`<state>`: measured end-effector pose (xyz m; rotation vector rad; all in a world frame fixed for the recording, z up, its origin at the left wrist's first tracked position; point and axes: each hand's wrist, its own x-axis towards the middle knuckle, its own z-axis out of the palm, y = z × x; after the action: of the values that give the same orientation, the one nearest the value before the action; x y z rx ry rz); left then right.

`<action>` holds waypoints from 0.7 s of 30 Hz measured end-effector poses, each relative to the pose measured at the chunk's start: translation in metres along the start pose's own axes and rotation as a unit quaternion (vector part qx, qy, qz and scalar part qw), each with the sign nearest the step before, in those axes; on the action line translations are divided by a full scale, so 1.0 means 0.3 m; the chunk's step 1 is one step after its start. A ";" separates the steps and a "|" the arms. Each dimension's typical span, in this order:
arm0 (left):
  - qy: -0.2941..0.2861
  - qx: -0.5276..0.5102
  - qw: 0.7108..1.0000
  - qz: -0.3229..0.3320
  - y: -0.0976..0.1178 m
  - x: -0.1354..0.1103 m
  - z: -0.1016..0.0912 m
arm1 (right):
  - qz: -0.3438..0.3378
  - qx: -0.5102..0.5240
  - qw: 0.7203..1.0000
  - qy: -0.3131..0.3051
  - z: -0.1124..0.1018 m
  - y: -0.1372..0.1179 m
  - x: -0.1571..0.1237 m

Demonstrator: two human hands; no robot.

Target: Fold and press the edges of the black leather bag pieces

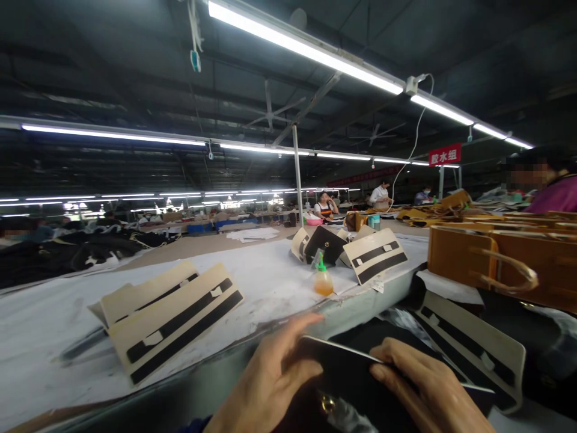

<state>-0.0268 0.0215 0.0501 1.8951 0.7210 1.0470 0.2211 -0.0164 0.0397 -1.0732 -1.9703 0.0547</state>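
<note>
At the bottom middle is a black bag panel (345, 373) with a pale top edge and a gold metal fitting, beside which lies clear plastic. My left hand (274, 373) grips its left corner, thumb on the near face and index finger stretched out above. My right hand (421, 379) pinches the upper edge farther right, fingers folded over it. To the right leans a cream bag panel (473, 343) with dark strips. Another cream panel (175, 322), with black strips and white tabs, stands on the white-covered table to the left.
A small bottle (323, 282) of amber liquid with a green tip stands near the table edge. Behind it are a striped cream panel (376, 254) and a black panel (325, 243). Brown bags (462, 255) are piled at right, near a person in purple (556, 195).
</note>
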 end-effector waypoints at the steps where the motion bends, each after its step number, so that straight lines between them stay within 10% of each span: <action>1: 0.036 0.050 0.998 0.002 -0.003 0.002 0.018 | -0.016 -0.001 1.000 0.009 0.006 0.004 0.002; 16: 0.186 0.250 0.943 0.117 -0.085 0.012 0.188 | -0.128 -0.064 0.987 0.068 0.172 0.006 -0.023; 21: 0.297 0.308 0.900 0.088 -0.141 0.000 0.070 | -0.095 -0.097 0.989 0.060 0.165 0.008 -0.022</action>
<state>-0.0121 0.0338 0.0067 2.1977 1.3776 1.6978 0.1893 -0.0027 0.0034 -0.9801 -1.9873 -0.3036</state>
